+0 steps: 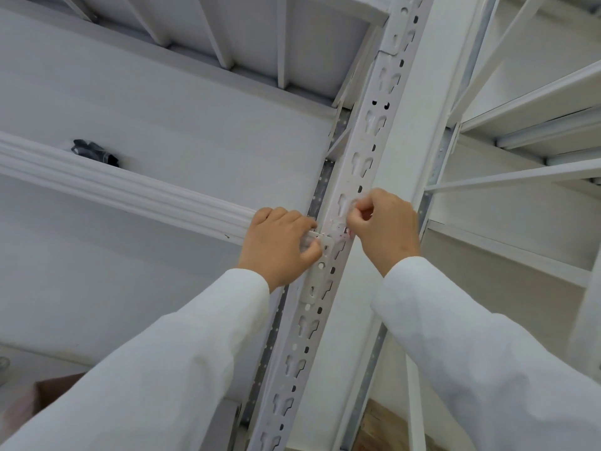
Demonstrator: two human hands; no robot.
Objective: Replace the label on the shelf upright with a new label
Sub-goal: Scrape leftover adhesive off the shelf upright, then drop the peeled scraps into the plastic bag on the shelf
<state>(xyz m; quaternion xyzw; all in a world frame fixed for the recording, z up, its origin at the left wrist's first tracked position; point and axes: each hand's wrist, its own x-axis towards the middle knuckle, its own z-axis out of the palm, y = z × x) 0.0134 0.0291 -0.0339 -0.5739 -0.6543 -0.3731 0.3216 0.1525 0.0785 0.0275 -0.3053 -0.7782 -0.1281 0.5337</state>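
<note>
A white perforated shelf upright (367,138) runs diagonally through the head view. Where the shelf beam meets it, a small label (341,230) with red marks sticks to its face, partly hidden by fingers. My right hand (387,229) pinches at the label's right edge with curled fingers; something thin and clear seems to sit between thumb and finger. My left hand (281,245) presses against the upright's left side at the beam bracket, thumb and fingers closed around a small translucent piece.
A white ribbed shelf beam (113,187) comes in from the left to the upright. A dark bundle (94,151) lies on that shelf. More white racking (527,125) stands to the right. A brown box (48,392) sits at lower left.
</note>
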